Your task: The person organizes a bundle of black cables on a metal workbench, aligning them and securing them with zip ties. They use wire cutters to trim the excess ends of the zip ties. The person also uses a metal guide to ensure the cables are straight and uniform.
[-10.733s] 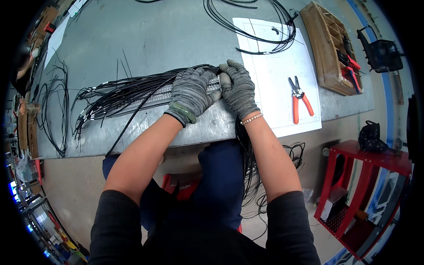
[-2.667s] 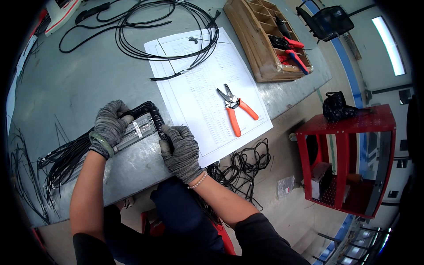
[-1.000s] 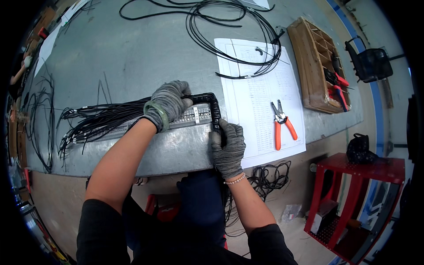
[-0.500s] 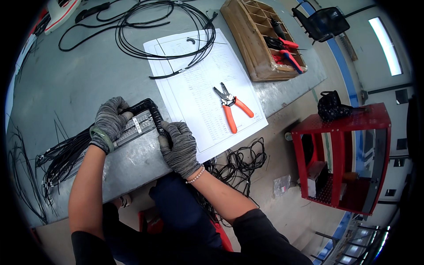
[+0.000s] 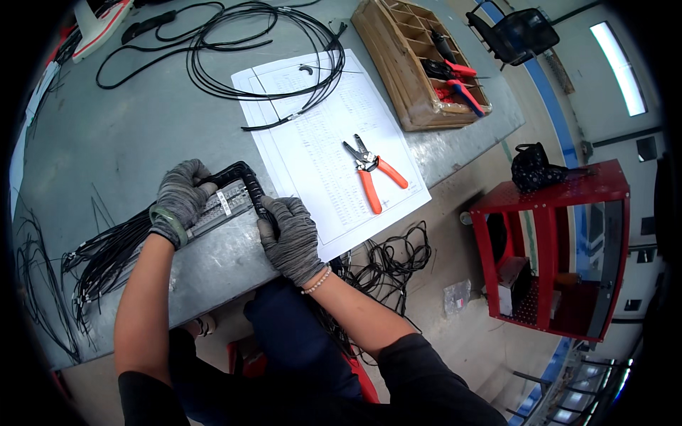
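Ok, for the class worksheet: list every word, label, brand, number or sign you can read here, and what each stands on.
None can be read. Where print or markings show:
Paper sheet: rows of print, too small to read.
White tag on the grey terminal strip: any marking too small to tell.
Pale bands near the ends of the black wires: too small to tell whether anything is printed.

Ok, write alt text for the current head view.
The left hand and right hand, both gloved, hold a black wire bundle bent around one end of a terminal strip on a metal table; orange-handled pliers lie on a paper sheet.
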`<state>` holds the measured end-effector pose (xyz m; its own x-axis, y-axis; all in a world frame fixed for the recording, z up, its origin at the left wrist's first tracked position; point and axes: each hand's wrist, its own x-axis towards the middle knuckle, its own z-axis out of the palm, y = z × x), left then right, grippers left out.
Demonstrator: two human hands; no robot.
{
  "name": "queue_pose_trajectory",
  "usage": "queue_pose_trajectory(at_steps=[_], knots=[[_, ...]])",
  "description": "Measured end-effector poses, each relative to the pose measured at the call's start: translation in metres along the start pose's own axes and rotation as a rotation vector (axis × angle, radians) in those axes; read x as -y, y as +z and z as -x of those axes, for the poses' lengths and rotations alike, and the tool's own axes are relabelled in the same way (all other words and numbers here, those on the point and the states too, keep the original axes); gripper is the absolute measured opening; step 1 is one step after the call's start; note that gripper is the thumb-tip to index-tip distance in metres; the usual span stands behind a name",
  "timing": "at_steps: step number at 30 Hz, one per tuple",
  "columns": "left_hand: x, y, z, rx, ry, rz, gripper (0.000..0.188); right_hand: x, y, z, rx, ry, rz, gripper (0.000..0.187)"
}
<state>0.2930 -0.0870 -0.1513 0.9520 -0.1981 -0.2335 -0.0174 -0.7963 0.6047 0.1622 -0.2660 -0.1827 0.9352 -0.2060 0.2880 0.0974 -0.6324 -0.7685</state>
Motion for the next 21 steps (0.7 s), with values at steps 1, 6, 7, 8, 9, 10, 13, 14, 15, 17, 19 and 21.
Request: queue_pose_trajectory(at_steps=[1, 6, 7, 8, 9, 10, 13, 14, 15, 17, 19, 21], knots=[[0.001, 0.001, 0.0, -0.014, 0.019, 0.008, 0.021, 0.0, -0.001, -0.001, -0.01, -0.016, 0.011, 0.032], [0.002, 0.001, 0.0, -0.019, 0.037, 0.014, 0.02, 0.0, -0.001, -0.001, -0.021, -0.031, 0.04, 0.031], [0.002, 0.001, -0.001, -0.02, 0.038, 0.016, 0.02, 0.0, -0.001, 0.0, -0.019, -0.03, 0.043, 0.031], [0.003, 0.002, -0.001, -0.021, 0.039, 0.019, 0.02, 0.001, -0.001, 0.0, -0.017, -0.029, 0.046, 0.031], [0.003, 0.002, -0.001, -0.027, 0.046, 0.024, 0.02, 0.0, 0.0, 0.0, -0.022, -0.033, 0.052, 0.03], [0.003, 0.002, 0.0, -0.033, 0.054, 0.029, 0.021, 0.0, 0.0, 0.0, -0.026, -0.037, 0.059, 0.03], [0.007, 0.004, -0.001, -0.049, 0.075, 0.029, 0.021, 0.003, -0.001, 0.0, -0.057, -0.07, 0.032, 0.029], [0.01, 0.003, -0.001, -0.055, 0.081, 0.026, 0.021, 0.004, 0.0, 0.0, -0.07, -0.085, 0.014, 0.03], [0.009, 0.004, -0.002, -0.052, 0.082, 0.027, 0.021, 0.003, -0.001, 0.002, -0.094, -0.153, -0.004, 0.031], [0.007, 0.005, -0.002, -0.047, 0.083, 0.031, 0.02, -0.001, 0.0, 0.004, -0.14, -0.288, -0.041, 0.034], [0.009, 0.005, -0.003, -0.044, 0.087, 0.026, 0.02, -0.005, 0.0, 0.012, -0.047, -0.296, -0.066, 0.04], [0.01, 0.005, -0.004, -0.047, 0.088, 0.019, 0.02, -0.007, 0.0, 0.016, 0.022, -0.298, -0.074, 0.045]])
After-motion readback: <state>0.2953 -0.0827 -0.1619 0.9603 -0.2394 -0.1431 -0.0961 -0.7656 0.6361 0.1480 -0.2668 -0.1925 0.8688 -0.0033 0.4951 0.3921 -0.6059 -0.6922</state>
